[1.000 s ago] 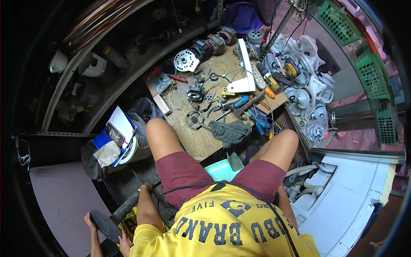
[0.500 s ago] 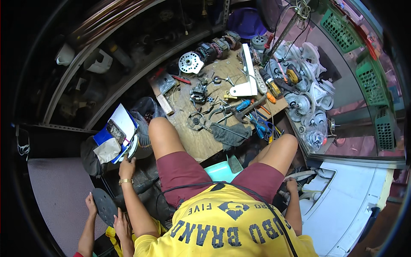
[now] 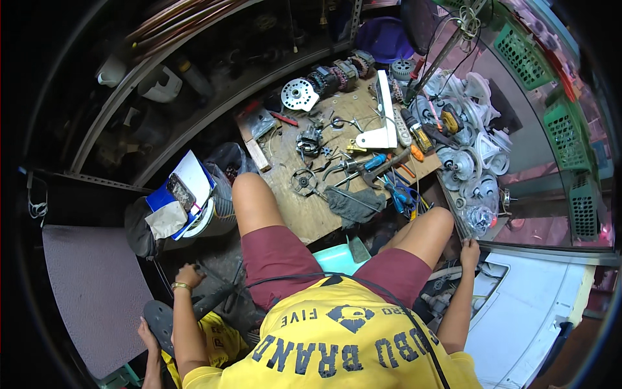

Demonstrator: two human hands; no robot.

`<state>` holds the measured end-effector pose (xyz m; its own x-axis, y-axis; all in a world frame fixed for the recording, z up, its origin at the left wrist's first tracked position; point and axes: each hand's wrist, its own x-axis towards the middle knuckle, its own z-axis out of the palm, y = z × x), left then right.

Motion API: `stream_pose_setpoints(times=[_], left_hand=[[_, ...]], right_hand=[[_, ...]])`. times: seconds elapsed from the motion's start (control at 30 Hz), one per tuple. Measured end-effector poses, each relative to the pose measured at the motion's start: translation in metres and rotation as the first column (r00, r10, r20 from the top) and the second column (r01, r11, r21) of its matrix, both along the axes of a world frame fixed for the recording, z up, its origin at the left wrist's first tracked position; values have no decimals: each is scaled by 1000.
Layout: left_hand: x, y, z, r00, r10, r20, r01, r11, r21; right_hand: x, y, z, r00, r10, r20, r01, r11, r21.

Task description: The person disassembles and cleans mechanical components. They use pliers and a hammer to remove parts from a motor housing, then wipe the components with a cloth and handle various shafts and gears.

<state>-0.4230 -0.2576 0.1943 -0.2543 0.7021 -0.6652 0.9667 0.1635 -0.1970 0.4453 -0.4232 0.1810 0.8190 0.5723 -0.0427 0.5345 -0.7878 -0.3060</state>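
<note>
My left hand (image 3: 189, 275), with a gold-coloured band at the wrist, is low on the left above the dark floor, beside dark bars. Its fingers are curled; what they hold, if anything, I cannot make out. My right hand (image 3: 470, 251) is beyond my right knee, at the bottom edge of the glass case (image 3: 518, 238). Its fingers are drawn together there, and anything in them is hidden. Between my knees is a wooden work board (image 3: 285, 214) with a grey rag (image 3: 353, 206), a hammer (image 3: 382, 167), a cordless drill (image 3: 418, 133) and small motor parts (image 3: 310, 141).
Bagged white plastic parts (image 3: 476, 155) fill the right side. A white panel (image 3: 531, 305) lies below them. At left, papers and a phone (image 3: 180, 193) top a bucket (image 3: 201, 223). Another person's hand (image 3: 148, 334) holds a dark round disc (image 3: 159, 319). A turquoise container (image 3: 334, 259) sits between my legs.
My left hand has left the bucket's side and come down toward me. My right hand has moved up and outward from the pipes to the case edge. The other person's disc has shifted lower.
</note>
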Motion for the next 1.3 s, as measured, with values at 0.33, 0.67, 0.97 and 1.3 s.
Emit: stream_pose_setpoints(times=[0.33, 0.67, 0.97, 1.3], left_hand=[[1, -7, -97, 995, -39, -88, -4, 896, -444], [34, 27, -154, 993, 52, -106, -101, 836, -539], [33, 74, -128, 936, -44, -350, -236, 661, -713], [4, 40, -111, 907, -87, -413, -194, 782, -592]], right_hand=[[-23, 61, 36, 987, 159, 28, -160, 987, 12], [-68, 78, 45, 985, 170, -14, -168, 983, 66], [-105, 121, 55, 950, 312, 24, -304, 903, 303], [-262, 138, -3, 645, 703, -298, -677, 707, 203]])
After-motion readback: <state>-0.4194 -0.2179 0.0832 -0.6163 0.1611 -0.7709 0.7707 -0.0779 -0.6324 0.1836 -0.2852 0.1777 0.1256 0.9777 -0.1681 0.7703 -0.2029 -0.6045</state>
